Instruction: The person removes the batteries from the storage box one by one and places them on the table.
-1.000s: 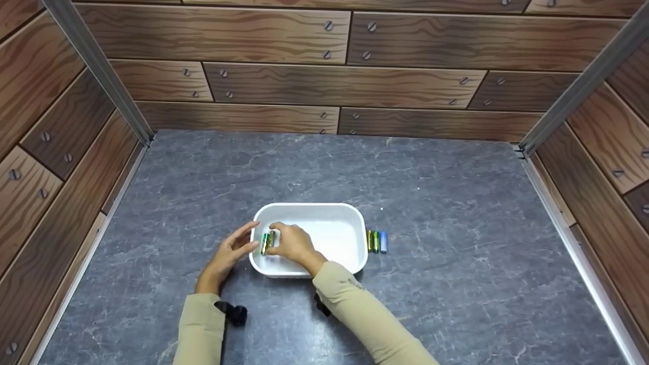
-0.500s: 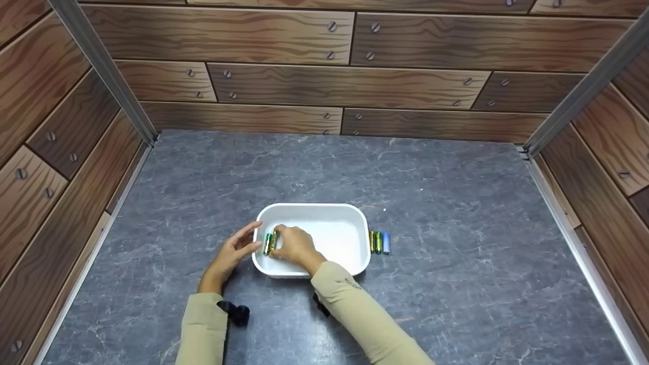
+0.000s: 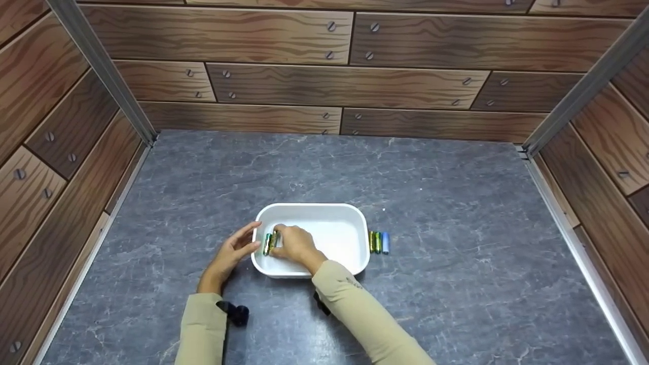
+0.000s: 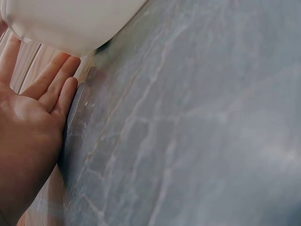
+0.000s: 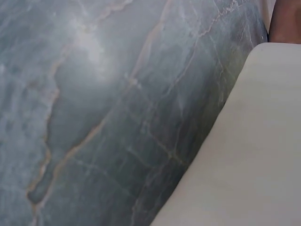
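Observation:
A white rectangular plastic container (image 3: 324, 241) with rounded corners sits on the dark marbled tabletop. My left hand (image 3: 233, 249) is at its left end, fingertips and thumb touching the rim. In the left wrist view the left hand's fingers (image 4: 59, 84) look fairly straight against the container's outer wall (image 4: 70, 23). Inside the container, my right hand (image 3: 298, 246) pinches a gold-and-green battery (image 3: 275, 240) between thumb and fingers, partly hidden by the hand. A green-and-silver battery (image 3: 267, 244) stands beside it, close to the left wall. The right wrist view does not show the right hand's fingers.
Against the container's right outer side lie two gold-and-green batteries (image 3: 377, 242) and a blue battery (image 3: 386, 243). Wood-patterned panels (image 3: 284, 83) wall in the tabletop (image 3: 456, 213) at the back and both sides, with metal posts (image 3: 583, 83) at the corners.
The view has shifted slightly. My right hand has moved only a little with the gold-and-green battery, now beside the green-and-silver one. The left hand stays at the rim.

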`<state>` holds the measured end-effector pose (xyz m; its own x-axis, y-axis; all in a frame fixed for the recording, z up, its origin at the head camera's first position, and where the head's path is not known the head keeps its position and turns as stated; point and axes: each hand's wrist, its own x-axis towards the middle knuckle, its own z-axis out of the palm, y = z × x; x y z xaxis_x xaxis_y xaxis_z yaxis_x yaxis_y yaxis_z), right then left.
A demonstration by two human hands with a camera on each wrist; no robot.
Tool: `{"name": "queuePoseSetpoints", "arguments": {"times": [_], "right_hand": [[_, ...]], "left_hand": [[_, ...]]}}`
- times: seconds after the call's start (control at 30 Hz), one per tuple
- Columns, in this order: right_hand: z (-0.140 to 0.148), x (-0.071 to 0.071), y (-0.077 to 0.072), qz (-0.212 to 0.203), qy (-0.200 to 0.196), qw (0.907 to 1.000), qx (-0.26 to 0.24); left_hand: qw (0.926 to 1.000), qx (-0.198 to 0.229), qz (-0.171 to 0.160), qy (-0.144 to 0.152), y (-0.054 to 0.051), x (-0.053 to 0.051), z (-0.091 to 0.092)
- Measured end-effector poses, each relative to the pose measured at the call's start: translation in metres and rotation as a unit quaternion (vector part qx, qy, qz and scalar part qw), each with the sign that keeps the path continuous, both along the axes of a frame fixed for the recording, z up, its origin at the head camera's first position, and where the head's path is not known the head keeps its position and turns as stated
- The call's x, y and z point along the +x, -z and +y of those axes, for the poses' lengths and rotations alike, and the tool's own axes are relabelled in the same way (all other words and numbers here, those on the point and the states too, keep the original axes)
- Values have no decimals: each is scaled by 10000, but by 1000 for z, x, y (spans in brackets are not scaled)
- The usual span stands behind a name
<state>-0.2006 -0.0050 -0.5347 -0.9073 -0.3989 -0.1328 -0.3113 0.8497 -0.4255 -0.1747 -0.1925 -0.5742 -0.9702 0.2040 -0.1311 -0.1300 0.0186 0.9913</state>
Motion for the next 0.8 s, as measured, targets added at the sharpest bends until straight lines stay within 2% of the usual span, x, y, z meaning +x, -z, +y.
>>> {"name": "queuePoseSetpoints", "arguments": {"times": [0.5, 0.8], "right_hand": [[14, -4, -6, -81, 9, 9999, -62], [26, -5, -10, -150, -82, 9997, -162]], "left_hand": [[9999, -49, 3, -113, -1, 0, 2], [9996, -16, -116, -252, -1, -1, 3]]}}
